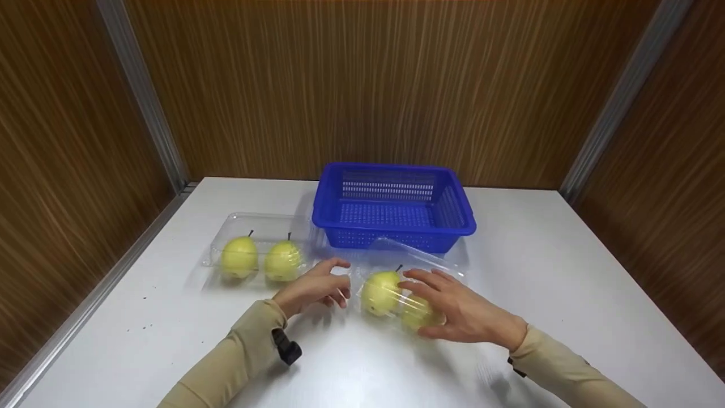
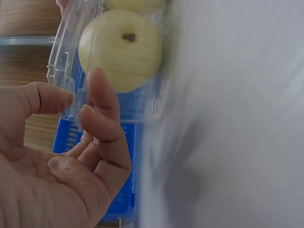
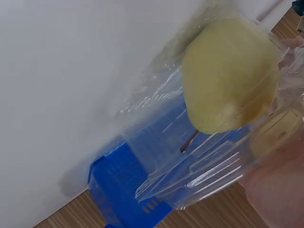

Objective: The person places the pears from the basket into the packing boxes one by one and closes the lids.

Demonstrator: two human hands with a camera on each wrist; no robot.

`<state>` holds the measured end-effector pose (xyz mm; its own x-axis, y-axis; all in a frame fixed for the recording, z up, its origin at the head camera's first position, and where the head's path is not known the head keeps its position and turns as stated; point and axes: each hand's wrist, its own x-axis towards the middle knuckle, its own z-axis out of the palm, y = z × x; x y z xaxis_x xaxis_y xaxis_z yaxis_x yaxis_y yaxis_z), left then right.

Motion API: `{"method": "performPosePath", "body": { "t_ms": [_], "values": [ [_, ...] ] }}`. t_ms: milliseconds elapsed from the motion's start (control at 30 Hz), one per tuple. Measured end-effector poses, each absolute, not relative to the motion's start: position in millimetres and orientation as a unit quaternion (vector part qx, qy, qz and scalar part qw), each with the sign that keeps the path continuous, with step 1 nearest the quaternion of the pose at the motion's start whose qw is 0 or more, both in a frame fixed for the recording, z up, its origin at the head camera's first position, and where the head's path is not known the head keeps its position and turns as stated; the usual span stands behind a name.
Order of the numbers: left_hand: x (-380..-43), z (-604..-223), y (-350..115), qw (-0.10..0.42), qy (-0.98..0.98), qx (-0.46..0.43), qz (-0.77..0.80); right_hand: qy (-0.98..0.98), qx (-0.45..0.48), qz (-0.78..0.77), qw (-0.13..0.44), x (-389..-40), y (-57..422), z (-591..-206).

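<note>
A clear plastic clamshell box [image 1: 402,249] with two yellow-green pears, one on the left [image 1: 380,293] and one on the right [image 1: 417,311], sits askew in front of the blue basket. My right hand [image 1: 467,311] holds its right end, fingers over the top and thumb at the front, partly covering the right pear. At the box's left end is my left hand [image 1: 317,286], its fingers loosely bent. In the left wrist view, the thumb and fingertips lie right at the box's clasp tab [image 2: 78,107].
A second clear box [image 1: 272,224] with two pears [image 1: 239,256] stands upright on the left of the white table [image 1: 538,255]. Behind the boxes stands the blue perforated basket [image 1: 396,231]. Wood-grain panels [image 1: 362,85] enclose the table at the back and sides.
</note>
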<state>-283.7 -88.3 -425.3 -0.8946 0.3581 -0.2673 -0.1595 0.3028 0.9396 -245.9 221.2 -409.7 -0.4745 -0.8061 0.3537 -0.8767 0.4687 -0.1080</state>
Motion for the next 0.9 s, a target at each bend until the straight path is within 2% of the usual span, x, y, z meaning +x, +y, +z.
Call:
{"method": "performPosePath", "body": {
  "t_ms": [267,433,533,700,900],
  "values": [
    [-266,-427,-90,0.251,0.728,0.069,0.635,-0.862,0.453,0.171,0.149,-247,243,-415],
    [-255,-429,-87,0.258,0.7,0.059,0.664,-0.892,0.376,0.2,0.15,-245,253,-421],
    [-248,-430,-84,0.259,0.685,0.048,0.68,-0.918,0.295,0.246,0.096,-240,256,-424],
    [-240,-431,-79,0.26,0.668,0.046,0.696,-0.918,0.162,0.361,-0.035,-233,257,-424],
    [-241,-431,-78,0.264,0.661,0.057,0.7,-0.838,0.06,0.513,-0.176,-233,258,-418]
  ]
}}
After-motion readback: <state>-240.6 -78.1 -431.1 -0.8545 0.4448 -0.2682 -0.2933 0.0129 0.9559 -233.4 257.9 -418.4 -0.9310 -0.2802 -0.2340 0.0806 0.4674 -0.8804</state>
